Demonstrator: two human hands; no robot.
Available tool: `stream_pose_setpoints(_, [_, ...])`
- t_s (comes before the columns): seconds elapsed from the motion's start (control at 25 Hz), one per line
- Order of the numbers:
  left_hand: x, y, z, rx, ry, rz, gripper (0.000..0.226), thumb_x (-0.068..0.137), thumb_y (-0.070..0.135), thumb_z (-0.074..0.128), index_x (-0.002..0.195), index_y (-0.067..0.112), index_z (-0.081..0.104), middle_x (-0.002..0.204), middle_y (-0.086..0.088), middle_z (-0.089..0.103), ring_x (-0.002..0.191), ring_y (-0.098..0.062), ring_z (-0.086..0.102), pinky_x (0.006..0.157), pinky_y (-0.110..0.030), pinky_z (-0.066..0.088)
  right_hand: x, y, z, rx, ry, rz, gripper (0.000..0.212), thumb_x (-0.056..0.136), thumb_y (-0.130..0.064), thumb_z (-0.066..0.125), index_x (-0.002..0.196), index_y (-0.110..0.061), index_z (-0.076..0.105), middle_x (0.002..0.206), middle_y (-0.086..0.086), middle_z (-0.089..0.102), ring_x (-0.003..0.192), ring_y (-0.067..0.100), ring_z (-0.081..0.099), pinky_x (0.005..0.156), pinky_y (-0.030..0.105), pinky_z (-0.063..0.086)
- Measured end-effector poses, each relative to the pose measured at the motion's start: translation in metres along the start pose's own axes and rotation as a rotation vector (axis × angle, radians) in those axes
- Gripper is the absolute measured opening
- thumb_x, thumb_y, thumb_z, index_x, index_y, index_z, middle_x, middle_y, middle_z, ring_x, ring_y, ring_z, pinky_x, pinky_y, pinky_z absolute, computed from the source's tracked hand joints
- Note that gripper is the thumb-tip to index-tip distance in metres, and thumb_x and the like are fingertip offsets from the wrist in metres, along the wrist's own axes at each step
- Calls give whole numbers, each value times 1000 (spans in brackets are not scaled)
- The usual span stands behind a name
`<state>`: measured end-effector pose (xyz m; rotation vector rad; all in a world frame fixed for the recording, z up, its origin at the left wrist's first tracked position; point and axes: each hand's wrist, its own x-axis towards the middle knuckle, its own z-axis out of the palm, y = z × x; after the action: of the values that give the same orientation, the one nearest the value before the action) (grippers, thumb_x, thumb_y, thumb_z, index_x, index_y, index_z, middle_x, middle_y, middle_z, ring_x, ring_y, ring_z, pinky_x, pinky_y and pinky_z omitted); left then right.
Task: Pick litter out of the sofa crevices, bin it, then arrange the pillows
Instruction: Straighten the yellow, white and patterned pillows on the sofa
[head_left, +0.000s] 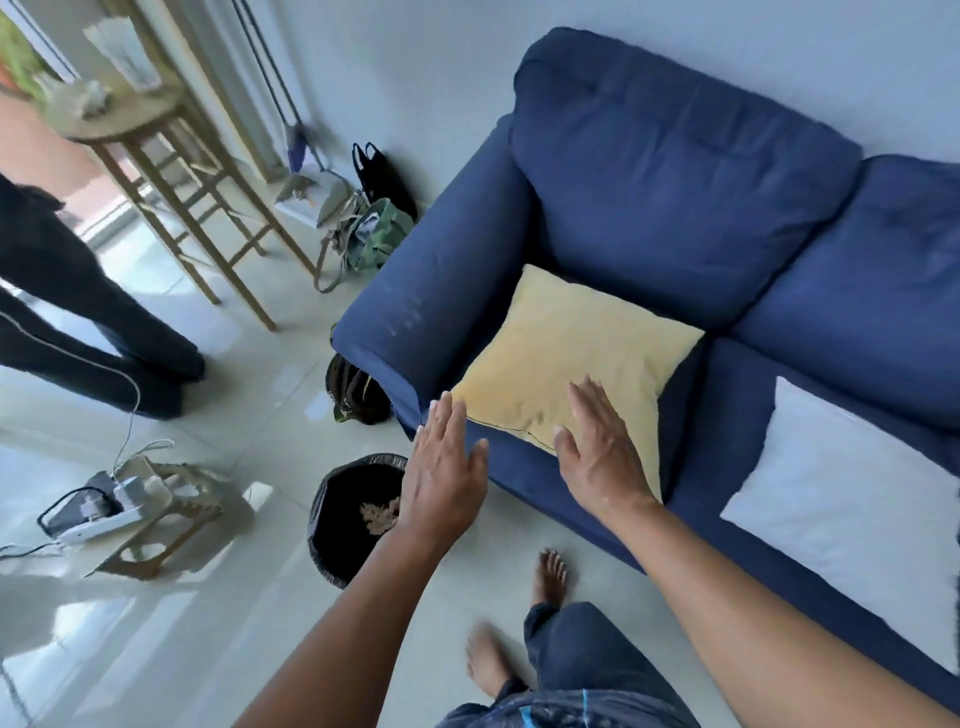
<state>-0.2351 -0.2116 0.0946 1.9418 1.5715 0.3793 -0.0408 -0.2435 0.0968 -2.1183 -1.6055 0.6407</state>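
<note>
Hands flat, fingers straight, holding nothing: right hand (602, 457) on the yellow pillow (566, 364), left hand (441, 467) beside it; grip both edges, stand it against the backrest (675, 171).

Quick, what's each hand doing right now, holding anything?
Left hand: open, fingers straight, holding nothing, at the sofa edge.
Right hand: open, flat over the yellow pillow, holding nothing.

Both bare arms reached forward, the left hand (441, 467) flat with fingers straight and together, the right hand (602, 457) likewise flat, palm down, thumb spread, while two bare feet (549, 577) stood below.
</note>
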Motion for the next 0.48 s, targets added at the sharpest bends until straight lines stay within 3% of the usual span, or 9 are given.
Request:
stream_pose_setpoints(0.24, [56,45,26,51,-141,116,63,106,31,46,160,11,21,169,-9,13,157,-21,9,126,-36,11,12,49,-30,62,119,165,60,103,-27,48,156,-11,25,166,10,16,155,22,9,124,40,16])
stream_pose_setpoints(0.48, [110,77,49,87,-219,90,65,105,32,47,161,11,20,169,-7,15,155,-21,19,122,-38,26,46,89,-54,108,127,293,62,102,-30,48,156,-12,24,167,11,15,155,23,10,124,42,18])
